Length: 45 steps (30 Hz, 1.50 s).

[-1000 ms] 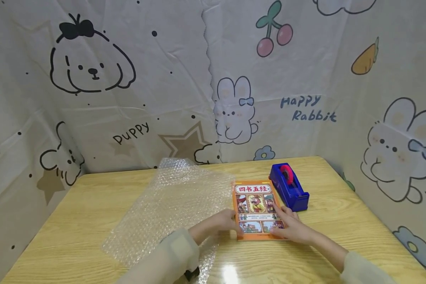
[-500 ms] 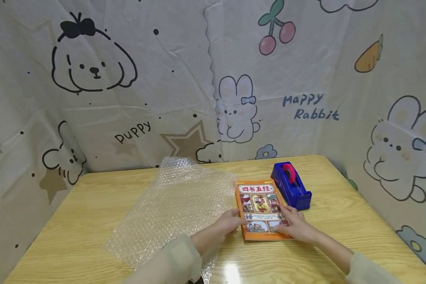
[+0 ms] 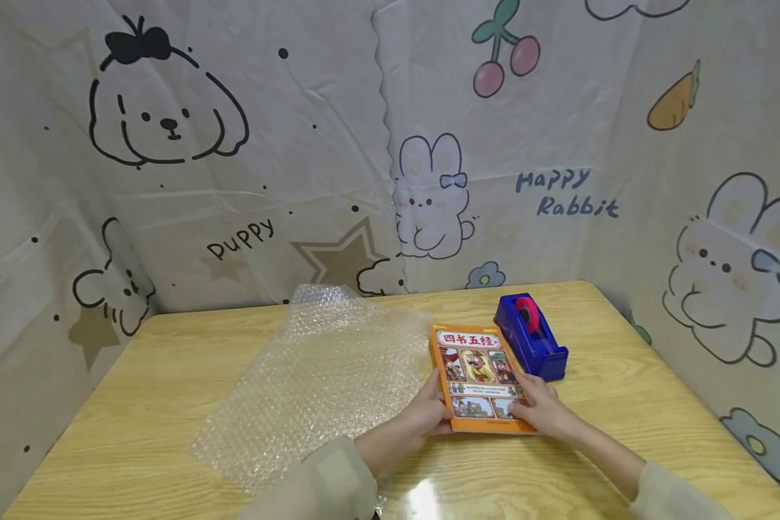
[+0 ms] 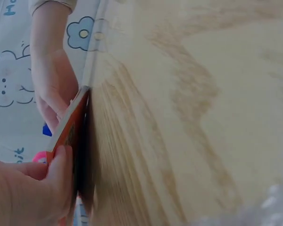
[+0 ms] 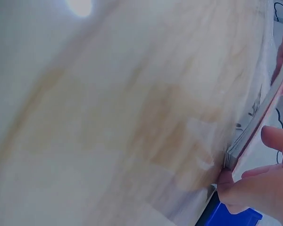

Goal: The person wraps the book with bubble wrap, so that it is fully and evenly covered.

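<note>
An orange book with cartoon pictures and red Chinese characters on its cover is held between both hands, slightly tilted. My left hand grips its left edge near the lower corner. At the opposite edge my right hand holds it, thumb on the cover. From the left wrist, the book is seen nearly edge-on, its near side pinched by the left hand. In the right wrist view the right hand has fingers beneath the book's pages. The book's underside is mostly hidden.
A sheet of bubble wrap lies on the wooden table, just left of the book. Close behind the book's right edge stands a blue tape dispenser with a pink roll. Printed cloth walls surround the table's back and sides.
The left hand has shifted its grip along the book's left edge. The book has moved slightly right and turned a little, and its near end now looks raised. Bubble wrap and dispenser stay put.
</note>
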Available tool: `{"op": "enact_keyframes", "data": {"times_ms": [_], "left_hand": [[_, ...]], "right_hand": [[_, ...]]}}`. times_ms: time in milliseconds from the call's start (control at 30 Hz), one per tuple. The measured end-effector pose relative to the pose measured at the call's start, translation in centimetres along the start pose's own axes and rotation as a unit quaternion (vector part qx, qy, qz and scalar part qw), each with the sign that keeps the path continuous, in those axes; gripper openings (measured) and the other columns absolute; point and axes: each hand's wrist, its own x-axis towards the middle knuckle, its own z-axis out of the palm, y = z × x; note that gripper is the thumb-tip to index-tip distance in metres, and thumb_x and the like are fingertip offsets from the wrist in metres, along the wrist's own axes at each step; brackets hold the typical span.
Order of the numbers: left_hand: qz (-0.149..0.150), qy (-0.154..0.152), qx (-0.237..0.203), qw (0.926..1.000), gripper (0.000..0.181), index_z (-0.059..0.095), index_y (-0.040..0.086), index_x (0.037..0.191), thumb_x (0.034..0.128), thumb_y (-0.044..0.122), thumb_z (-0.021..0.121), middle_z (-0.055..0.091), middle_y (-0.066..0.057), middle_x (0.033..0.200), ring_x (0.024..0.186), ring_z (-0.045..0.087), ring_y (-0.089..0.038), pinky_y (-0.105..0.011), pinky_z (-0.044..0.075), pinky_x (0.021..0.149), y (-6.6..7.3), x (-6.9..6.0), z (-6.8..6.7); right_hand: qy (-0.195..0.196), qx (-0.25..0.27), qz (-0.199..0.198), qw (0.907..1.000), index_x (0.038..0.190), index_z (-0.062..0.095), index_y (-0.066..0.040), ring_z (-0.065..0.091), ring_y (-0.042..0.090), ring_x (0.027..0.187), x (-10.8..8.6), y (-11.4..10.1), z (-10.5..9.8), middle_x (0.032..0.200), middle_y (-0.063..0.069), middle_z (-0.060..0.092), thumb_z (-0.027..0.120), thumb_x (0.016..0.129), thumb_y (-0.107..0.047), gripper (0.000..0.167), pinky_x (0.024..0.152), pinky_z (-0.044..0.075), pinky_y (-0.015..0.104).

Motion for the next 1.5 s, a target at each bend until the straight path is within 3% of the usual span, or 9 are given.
{"op": "enact_keyframes", "data": {"times_ms": [200, 367, 467, 567, 633, 800, 967, 1233, 1500], "left_hand": [[0.032, -0.018, -0.011, 0.9993, 0.090, 0.008, 0.016, 0.148, 0.0736, -0.022, 0.043, 0.056, -0.015, 0.115, 0.079, 0.064, -0.021, -0.031, 0.055, 0.066, 1.1, -0.4, -0.3], [0.061, -0.027, -0.030, 0.9973, 0.090, 0.010, 0.018, 0.148, 0.0749, -0.024, 0.042, 0.054, -0.013, 0.114, 0.077, 0.063, -0.020, -0.023, 0.052, 0.058, 1.8, -0.8, -0.7], [0.079, -0.038, -0.040, 0.9954, 0.089, 0.011, 0.020, 0.148, 0.0765, -0.023, 0.042, 0.053, -0.014, 0.115, 0.079, 0.062, -0.020, -0.023, 0.052, 0.058, 2.2, -1.1, -1.3], [0.092, -0.048, -0.038, 0.9939, 0.088, 0.010, 0.021, 0.148, 0.0777, -0.022, 0.042, 0.052, -0.015, 0.116, 0.082, 0.062, -0.020, -0.025, 0.052, 0.061, 2.5, -1.6, -2.4], [0.095, -0.048, -0.028, 0.9939, 0.089, 0.010, 0.022, 0.148, 0.0773, -0.021, 0.042, 0.052, -0.015, 0.116, 0.082, 0.061, -0.020, -0.025, 0.052, 0.060, 2.6, -1.9, -3.2], [0.086, -0.054, -0.004, 0.9948, 0.092, 0.004, 0.022, 0.148, 0.0775, -0.020, 0.045, 0.050, -0.017, 0.116, 0.078, 0.062, -0.018, -0.031, 0.055, 0.065, 2.4, -2.8, -5.4], [0.082, -0.050, 0.000, 0.9954, 0.092, 0.001, 0.019, 0.148, 0.0770, -0.020, 0.045, 0.049, -0.018, 0.116, 0.075, 0.061, -0.017, -0.031, 0.055, 0.066, 2.3, -3.7, -7.2], [0.077, -0.029, 0.011, 0.9965, 0.092, -0.002, 0.013, 0.147, 0.0760, -0.020, 0.046, 0.047, -0.023, 0.120, 0.081, 0.063, -0.021, -0.036, 0.055, 0.069, 2.0, -5.3, -9.9], [0.056, -0.001, 0.045, 0.9974, 0.084, 0.000, 0.012, 0.148, 0.0814, -0.017, 0.044, 0.047, -0.025, 0.123, 0.082, 0.063, -0.019, -0.028, 0.054, 0.064, 2.1, -7.0, -14.4]], "right_hand": [[-0.010, 0.033, 0.013, 0.9993, 0.139, 0.014, 0.014, 0.021, 0.053, 0.121, 0.4, 0.1, -0.3, 0.133, 0.039, 0.021, 0.057, 0.089, -0.016, 0.072, 0.097, 0.025, 0.064], [-0.028, 0.113, 0.020, 0.9930, 0.141, 0.003, 0.011, 0.026, 0.051, 0.125, 0.6, 0.2, -0.6, 0.139, 0.040, 0.016, 0.053, 0.092, -0.020, 0.076, 0.099, 0.032, 0.055], [-0.027, 0.151, 0.014, 0.9881, 0.142, 0.001, 0.010, 0.042, 0.046, 0.117, 0.7, 0.2, -0.8, 0.135, 0.039, 0.026, 0.052, 0.093, -0.018, 0.076, 0.091, 0.044, 0.043], [-0.019, 0.179, 0.002, 0.9836, 0.143, 0.004, 0.008, 0.054, 0.030, 0.098, 1.1, -0.2, -0.9, 0.121, 0.031, 0.038, 0.053, 0.092, -0.015, 0.075, 0.071, 0.048, 0.028], [-0.021, 0.200, -0.008, 0.9795, 0.143, 0.003, 0.007, 0.055, 0.021, 0.089, 1.3, -0.6, -0.8, 0.112, 0.024, 0.037, 0.054, 0.092, -0.014, 0.075, 0.064, 0.046, 0.023], [-0.031, 0.229, -0.048, 0.9717, 0.142, 0.001, 0.008, 0.055, 0.016, 0.089, 1.8, -1.9, -0.1, 0.107, 0.017, 0.033, 0.054, 0.091, -0.009, 0.075, 0.069, 0.048, 0.020], [-0.039, 0.232, -0.082, 0.9685, 0.142, 0.001, 0.009, 0.051, 0.007, 0.078, 2.3, -2.8, 1.1, 0.104, 0.016, 0.034, 0.054, 0.091, -0.007, 0.075, 0.067, 0.047, 0.018], [-0.051, 0.168, -0.109, 0.9784, 0.140, 0.007, 0.012, 0.050, 0.009, 0.073, 3.5, -4.5, 3.2, 0.105, 0.019, 0.042, 0.058, 0.089, -0.011, 0.076, 0.064, 0.045, 0.019], [-0.090, 0.101, -0.164, 0.9772, 0.138, 0.013, 0.016, 0.048, 0.014, 0.080, 6.1, -7.0, 5.6, 0.100, 0.014, 0.048, 0.058, 0.089, -0.014, 0.073, 0.064, 0.044, 0.021]]}}
